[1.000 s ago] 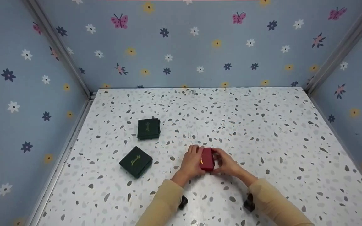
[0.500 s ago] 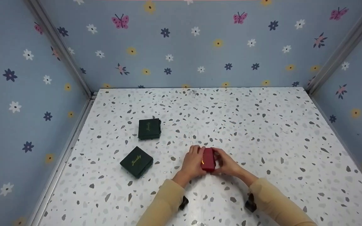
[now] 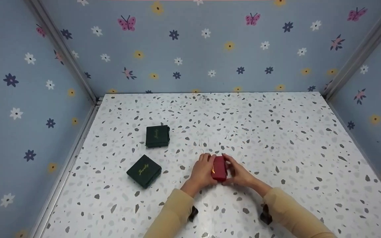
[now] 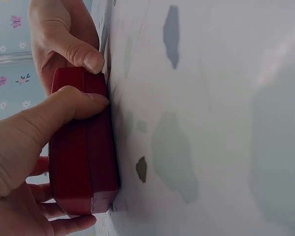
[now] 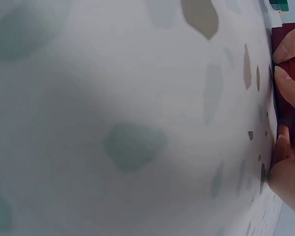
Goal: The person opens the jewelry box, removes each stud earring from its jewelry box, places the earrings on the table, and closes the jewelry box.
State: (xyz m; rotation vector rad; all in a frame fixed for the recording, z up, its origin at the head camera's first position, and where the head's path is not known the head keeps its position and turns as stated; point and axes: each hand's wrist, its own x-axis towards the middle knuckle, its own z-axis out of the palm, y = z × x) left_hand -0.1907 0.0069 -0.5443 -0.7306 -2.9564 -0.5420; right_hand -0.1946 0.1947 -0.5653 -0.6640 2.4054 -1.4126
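A small red jewelry box with gold lettering rests on the table between the two hands. My left hand grips it from the left; in the left wrist view its thumb lies across the near face of the red box and the other fingers curl round the far side. On the right, my right hand holds the box's other side, its thumb at the near end and a finger at the far end. In the right wrist view the box shows only at the right edge, partly covered by fingers.
Two dark green boxes lie to the left: one green jewelry box farther back, and another green jewelry box turned at an angle nearer. The speckled white table meets flower-patterned walls at the back and sides.
Both hands stay at the red box, which keeps its place. The right hand's fingers shift slightly at its far end. The green boxes have not moved.
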